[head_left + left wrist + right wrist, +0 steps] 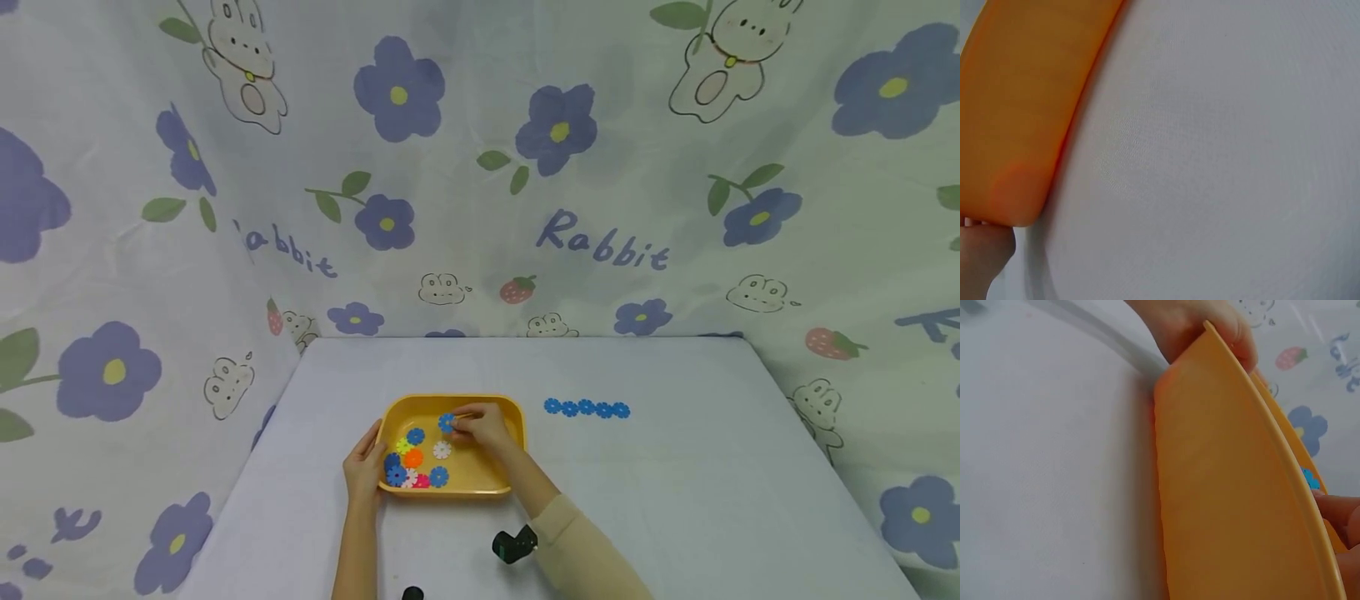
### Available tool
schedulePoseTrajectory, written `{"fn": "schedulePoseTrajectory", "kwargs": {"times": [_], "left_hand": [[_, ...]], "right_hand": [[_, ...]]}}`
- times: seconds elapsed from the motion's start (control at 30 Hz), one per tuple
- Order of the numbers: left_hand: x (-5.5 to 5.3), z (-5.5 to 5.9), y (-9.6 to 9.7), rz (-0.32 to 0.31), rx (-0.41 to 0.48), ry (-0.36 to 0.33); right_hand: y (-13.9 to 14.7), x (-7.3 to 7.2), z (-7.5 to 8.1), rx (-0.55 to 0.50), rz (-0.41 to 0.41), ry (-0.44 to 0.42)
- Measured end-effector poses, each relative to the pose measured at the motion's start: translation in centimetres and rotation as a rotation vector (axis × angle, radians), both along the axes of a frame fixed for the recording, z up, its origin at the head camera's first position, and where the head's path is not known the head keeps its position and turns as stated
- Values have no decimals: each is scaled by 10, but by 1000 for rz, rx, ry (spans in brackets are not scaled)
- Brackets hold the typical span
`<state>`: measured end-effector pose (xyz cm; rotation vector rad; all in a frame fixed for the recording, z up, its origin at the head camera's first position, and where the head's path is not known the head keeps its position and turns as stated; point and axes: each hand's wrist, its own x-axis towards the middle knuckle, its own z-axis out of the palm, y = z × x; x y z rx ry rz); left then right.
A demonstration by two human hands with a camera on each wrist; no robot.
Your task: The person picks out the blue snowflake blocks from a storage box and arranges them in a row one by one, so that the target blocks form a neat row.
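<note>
A yellow tray (pixel 483 477) stands on the white table, holding several notched, flower-shaped plastic discs. At its left side, my left hand (pixel 363 475) grips the rim; in the left wrist view only part of that hand (pixel 985 253) shows at the tray's corner. Over the inside of the tray, my right hand (pixel 487 429) pinches a blue notched disc (pixel 446 422) between thumb and fingers. The right wrist view catches this blue disc (pixel 1310 479) just beyond the tray wall (pixel 1229 469). Lying in the tray are an orange disc (pixel 413 458), a white disc (pixel 442 450) and several others.
To the right of the tray, several blue discs (pixel 587 407) lie in a row, edge to edge. A black device (pixel 514 546) is at the right wrist, and another dark one (pixel 412 593) shows at the bottom edge. Printed cloth (pixel 480 183) hangs behind and beside the table.
</note>
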<state>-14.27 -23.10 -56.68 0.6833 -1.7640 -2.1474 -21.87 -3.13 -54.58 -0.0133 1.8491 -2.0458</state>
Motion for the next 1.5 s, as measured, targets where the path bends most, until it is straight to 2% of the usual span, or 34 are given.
{"fn": "schedulePoseTrajectory", "kwargs": {"times": [0.13,0.43,0.73,0.9,1.13,1.33,1.5], "left_hand": [[0,-1,-2,6,3,-6],[1,-1,-1,-2,-18,-10],[1,0,-2,-2,-4,-7],[1,0,-2,-16,-15,-14],[-1,-1,-3,-16,-20,-28],[-2,-2,-2,-20,-16,-26],[-2,-2,-1,-22,-3,-19]], "right_hand": [[6,2,6,5,4,3],[24,5,19,-94,-12,24],[54,4,28,-69,-66,54],[78,1,31,-102,-118,51],[116,-7,27,-83,-209,36],[151,-13,27,-137,-268,2],[184,-15,24,-185,-287,20]]}}
